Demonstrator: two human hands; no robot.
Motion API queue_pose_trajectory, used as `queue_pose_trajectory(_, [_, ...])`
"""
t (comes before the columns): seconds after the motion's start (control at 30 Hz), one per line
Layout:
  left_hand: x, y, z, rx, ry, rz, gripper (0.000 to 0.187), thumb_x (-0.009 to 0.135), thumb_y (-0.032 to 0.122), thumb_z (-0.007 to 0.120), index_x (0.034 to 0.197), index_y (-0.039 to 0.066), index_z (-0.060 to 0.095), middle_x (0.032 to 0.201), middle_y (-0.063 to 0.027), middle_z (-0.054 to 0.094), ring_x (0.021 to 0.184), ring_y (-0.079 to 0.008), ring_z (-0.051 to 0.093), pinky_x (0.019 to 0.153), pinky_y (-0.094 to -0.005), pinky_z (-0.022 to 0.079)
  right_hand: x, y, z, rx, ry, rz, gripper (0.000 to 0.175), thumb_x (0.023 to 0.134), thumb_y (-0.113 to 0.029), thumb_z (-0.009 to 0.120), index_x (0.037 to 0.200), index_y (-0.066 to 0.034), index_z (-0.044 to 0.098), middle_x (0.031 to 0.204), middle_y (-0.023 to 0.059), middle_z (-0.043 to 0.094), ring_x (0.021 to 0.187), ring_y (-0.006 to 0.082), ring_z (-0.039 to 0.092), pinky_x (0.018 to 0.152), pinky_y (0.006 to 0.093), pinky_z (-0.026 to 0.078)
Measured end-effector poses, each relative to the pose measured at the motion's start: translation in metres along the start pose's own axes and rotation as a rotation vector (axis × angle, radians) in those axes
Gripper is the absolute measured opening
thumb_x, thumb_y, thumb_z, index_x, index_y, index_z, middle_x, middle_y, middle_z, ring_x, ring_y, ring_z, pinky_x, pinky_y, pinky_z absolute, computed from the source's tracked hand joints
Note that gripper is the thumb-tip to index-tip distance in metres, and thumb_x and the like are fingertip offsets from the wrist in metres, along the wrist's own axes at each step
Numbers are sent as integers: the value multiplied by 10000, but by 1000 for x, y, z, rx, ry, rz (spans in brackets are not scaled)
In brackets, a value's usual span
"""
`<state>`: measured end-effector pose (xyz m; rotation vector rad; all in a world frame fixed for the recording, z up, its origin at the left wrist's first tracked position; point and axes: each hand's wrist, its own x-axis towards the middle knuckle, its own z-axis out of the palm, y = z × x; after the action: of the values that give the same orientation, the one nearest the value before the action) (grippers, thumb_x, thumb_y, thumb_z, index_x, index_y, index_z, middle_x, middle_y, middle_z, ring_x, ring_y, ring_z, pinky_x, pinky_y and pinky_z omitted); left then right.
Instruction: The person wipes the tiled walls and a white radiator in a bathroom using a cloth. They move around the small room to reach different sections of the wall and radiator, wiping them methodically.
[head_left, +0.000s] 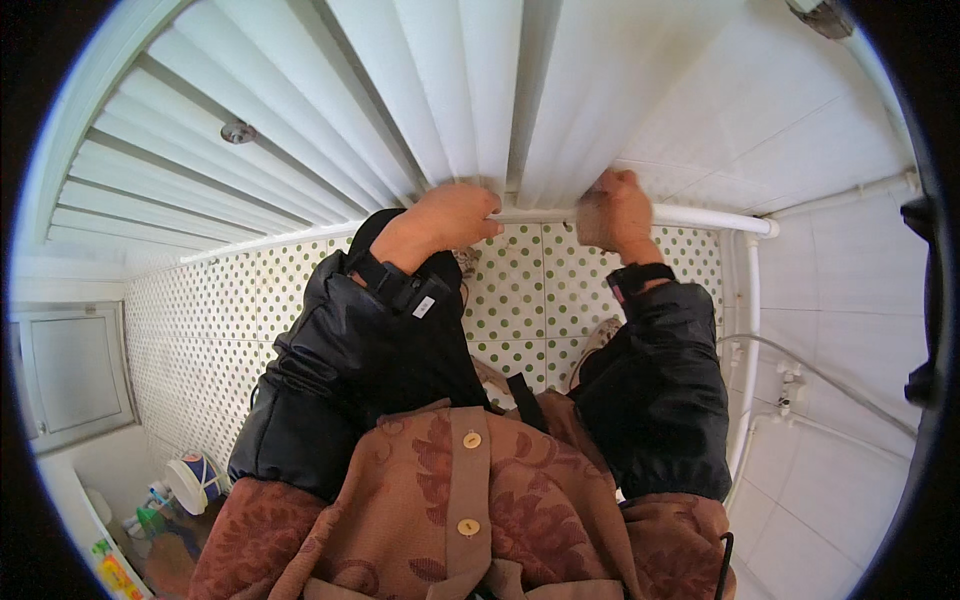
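Observation:
A white column radiator (480, 90) rises before me, its lower ends just beyond my hands. My left hand (454, 217) is at the bottom of the columns, fingers curled, thumb slightly apart from the index finger. Whether it touches the metal is unclear. My right hand (619, 214) is bent into a loose fist beside the lower end of the rightmost column. Blur and a dark patch on its inner side hide whether anything is in it. A white pipe (697, 217) runs sideways along the radiator's foot, passing behind my right hand.
Green-dotted floor tiles (510, 292) lie below, around my shoes (596, 345). White pipes (752, 300), a grey hose (825, 382) and a valve (787, 390) line the tiled wall at right. A bucket (191, 484) and several bottles stand at lower left, near a small cabinet door (79, 367).

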<state>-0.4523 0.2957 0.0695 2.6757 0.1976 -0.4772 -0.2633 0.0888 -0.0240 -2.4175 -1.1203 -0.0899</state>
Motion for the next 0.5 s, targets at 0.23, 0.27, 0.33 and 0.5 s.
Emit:
queue_pose_trajectory(0.23, [0, 2, -1, 25, 39, 50, 280, 880, 305, 619, 963, 47, 690, 911, -168, 690, 904, -375, 654, 809, -473, 511, -1, -8, 10, -159, -281, -3, 109, 799, -55, 618, 852, -30, 710, 1026, 163, 636, 964, 338, 649, 784, 433, 552])
queue_pose_trajectory(0.27, [-2, -3, -2, 3, 60, 45, 278, 880, 301, 616, 963, 45, 688, 911, -169, 689, 904, -376, 653, 809, -472, 511, -7, -11, 0, -175, -355, 6, 98, 796, -56, 619, 822, -32, 710, 1016, 161, 635, 952, 335, 651, 773, 430, 553])
queue_pose_trajectory(0.33, [-4, -9, -1, -19, 109, 29, 276, 879, 293, 607, 955, 39, 683, 911, -173, 686, 906, -380, 651, 810, -470, 513, -20, -22, -21, -88, -582, -121, 102, 799, -60, 616, 852, -35, 700, 987, 158, 621, 912, 332, 651, 734, 417, 550])
queue_pose_trajectory(0.5, [-6, -16, 0, 44, 194, 14, 250, 901, 261, 604, 992, 35, 656, 910, -182, 668, 901, -390, 632, 772, -469, 504, -36, -85, -1, 134, -3, -559, 162, 810, -91, 595, 949, -20, 639, 916, 140, 576, 865, 333, 612, 746, 424, 525])
